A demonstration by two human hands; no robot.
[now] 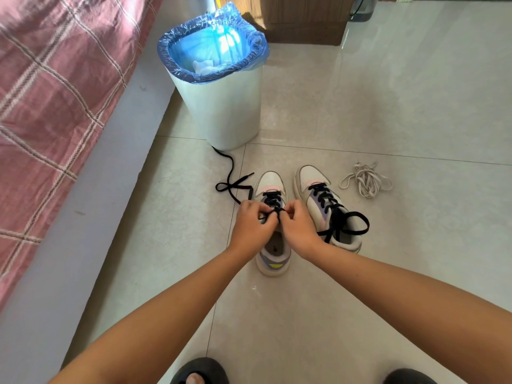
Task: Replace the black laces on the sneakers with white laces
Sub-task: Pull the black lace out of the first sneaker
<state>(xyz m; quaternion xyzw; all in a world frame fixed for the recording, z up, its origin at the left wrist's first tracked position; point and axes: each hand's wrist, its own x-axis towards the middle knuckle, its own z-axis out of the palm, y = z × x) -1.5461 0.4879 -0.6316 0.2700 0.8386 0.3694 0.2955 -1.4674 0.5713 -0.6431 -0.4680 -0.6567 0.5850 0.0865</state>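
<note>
Two white sneakers stand side by side on the tiled floor. The left sneaker (273,256) has its black lace (273,199) partly pulled out, and the loose end (231,181) trails left toward the bin. My left hand (253,225) and my right hand (297,227) meet over its middle eyelets, each pinching the black lace. The right sneaker (321,206) is still fully laced in black, its loose ends (349,224) lying across the opening. A bundle of white laces (365,180) lies on the floor to the right of the shoes.
A white bin (224,106) with a blue liner stands just behind the shoes. A bed with a pink checked cover (55,87) runs along the left. A cardboard box (302,18) sits at the back. My slippered feet (201,372) are at the bottom edge.
</note>
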